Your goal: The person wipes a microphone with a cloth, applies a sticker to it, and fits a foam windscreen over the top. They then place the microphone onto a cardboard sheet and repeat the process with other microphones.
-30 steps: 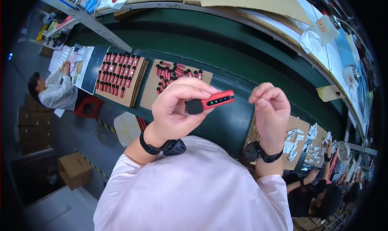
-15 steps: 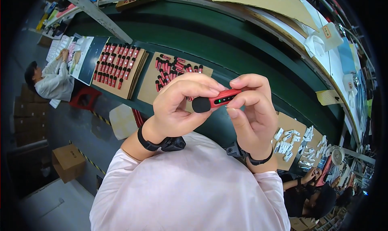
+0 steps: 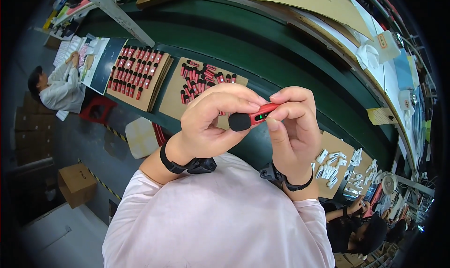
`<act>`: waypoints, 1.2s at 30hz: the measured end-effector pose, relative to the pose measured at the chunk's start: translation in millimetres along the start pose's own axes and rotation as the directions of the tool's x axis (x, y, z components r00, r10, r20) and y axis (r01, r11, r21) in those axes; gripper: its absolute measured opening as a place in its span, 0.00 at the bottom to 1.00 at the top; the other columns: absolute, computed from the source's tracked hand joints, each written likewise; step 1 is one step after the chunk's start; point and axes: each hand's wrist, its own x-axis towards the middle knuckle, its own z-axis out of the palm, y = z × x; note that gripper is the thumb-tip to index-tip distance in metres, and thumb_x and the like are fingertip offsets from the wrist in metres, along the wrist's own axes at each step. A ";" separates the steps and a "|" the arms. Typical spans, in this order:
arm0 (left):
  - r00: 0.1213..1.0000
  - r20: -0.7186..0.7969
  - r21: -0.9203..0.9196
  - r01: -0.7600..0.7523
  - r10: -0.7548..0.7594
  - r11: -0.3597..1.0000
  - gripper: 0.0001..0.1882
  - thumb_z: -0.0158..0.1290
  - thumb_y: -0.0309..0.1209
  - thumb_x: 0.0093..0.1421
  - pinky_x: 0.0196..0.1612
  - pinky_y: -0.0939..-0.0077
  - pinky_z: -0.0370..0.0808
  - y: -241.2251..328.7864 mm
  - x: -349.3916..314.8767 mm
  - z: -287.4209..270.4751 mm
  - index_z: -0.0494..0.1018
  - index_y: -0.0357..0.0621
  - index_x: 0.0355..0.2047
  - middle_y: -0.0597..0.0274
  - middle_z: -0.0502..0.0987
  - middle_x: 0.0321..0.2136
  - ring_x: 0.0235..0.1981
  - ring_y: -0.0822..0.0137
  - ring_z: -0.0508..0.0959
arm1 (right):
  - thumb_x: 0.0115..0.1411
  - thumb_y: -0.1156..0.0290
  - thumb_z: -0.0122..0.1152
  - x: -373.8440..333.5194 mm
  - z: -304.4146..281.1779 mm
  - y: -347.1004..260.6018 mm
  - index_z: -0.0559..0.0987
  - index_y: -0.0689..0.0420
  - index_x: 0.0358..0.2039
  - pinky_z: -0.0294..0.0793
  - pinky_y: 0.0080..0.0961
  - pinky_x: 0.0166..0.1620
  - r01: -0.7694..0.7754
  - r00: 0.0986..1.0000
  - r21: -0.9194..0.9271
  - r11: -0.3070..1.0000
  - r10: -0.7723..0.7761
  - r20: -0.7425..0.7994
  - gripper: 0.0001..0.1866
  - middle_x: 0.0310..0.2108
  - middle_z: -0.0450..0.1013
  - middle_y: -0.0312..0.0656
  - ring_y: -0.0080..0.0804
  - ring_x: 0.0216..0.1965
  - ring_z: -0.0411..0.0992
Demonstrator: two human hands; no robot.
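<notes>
Between my two hands, above the bench, is a small red clip-on microphone (image 3: 253, 118) with a black foam cap and a lit green light on its dark panel. My left hand (image 3: 206, 118) pinches it from the left, close behind the foam cap. The fingertips and thumb of my right hand (image 3: 295, 134) are closed on its other end and cover part of the panel. The microphone lies slightly tilted, foam cap to the left. Beyond my left hand a loose pile of similar red microphones (image 3: 192, 86) rests on a cardboard sheet (image 3: 169, 101).
Rows of red microphones (image 3: 123, 75) stand on stacked cardboard at left. White clip-like pieces (image 3: 331, 167) lie on cardboard at right. The green bench (image 3: 276, 66) runs beneath a shelf edge (image 3: 300, 19). One co-worker (image 3: 61, 92) sits far left, another (image 3: 358, 230) lower right.
The microphone and my hands have shifted slightly right in view. My right thumb has moved up against the microphone's panel, so less of the panel shows. Both hands keep their hold.
</notes>
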 end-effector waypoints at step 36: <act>0.583 0.099 0.264 0.766 -0.806 0.586 0.13 0.57 0.25 0.59 0.47 0.72 0.75 -70.1 -153.4 -239.4 0.74 0.34 0.43 0.55 0.79 0.40 0.42 0.65 0.79 | 0.51 0.81 0.65 191.0 124.0 76.8 0.81 0.58 0.34 0.74 0.30 0.42 0.279 0.889 -0.797 0.536 -0.458 0.003 0.09 0.33 0.76 0.45 0.41 0.37 0.75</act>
